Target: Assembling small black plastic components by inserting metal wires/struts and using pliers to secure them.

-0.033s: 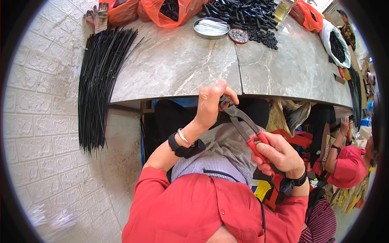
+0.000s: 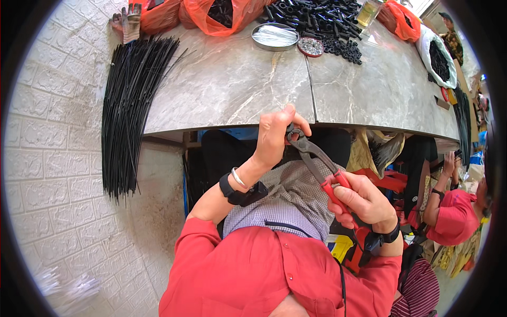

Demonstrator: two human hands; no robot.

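My right hand (image 2: 362, 201) grips the red handles of a pair of dark metal pincers (image 2: 316, 158) held over my lap, below the table edge. The pincers point up and left. My left hand (image 2: 274, 134) is closed right at their jaws, thumb up, pinching a small dark part that its fingers mostly hide. A black watch and a silver bangle sit on my left wrist, and a black watch on my right.
The grey marble table (image 2: 237, 90) carries a long bundle of black rods (image 2: 129, 105) hanging over its left edge, a pile of black tubes (image 2: 317, 21), a round tin (image 2: 274, 36), orange bags (image 2: 211, 13) and a white sack (image 2: 438, 58). A person in red (image 2: 454, 216) sits at the right.
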